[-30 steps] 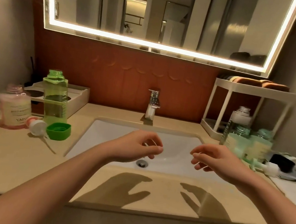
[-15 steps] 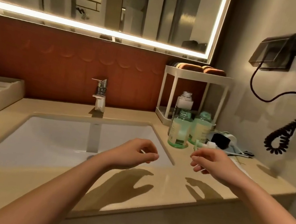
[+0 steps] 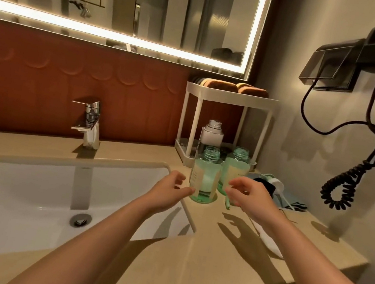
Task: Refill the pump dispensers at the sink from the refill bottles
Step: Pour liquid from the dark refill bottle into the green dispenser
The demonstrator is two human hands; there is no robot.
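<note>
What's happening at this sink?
A person reaches with both bare hands toward two uncapped green bottles on the counter right of the sink. The left hand is beside the nearer green bottle; the right hand hovers before the farther green bottle. Both hands' fingers are loosely curled and hold nothing. A taller clear bottle stands behind them, and a pump head lies nearby. Nothing is being poured.

Both hands now reach farther forward than a second ago, when they hovered over the sink basin. The front green bottle, earlier well beyond the fingertips, now stands between them. The left hand has its thumb at the bottle's lower side, contact unclear. The right hand is just beside it, fingers spread wider, partly covering the rear green bottle.
</note>
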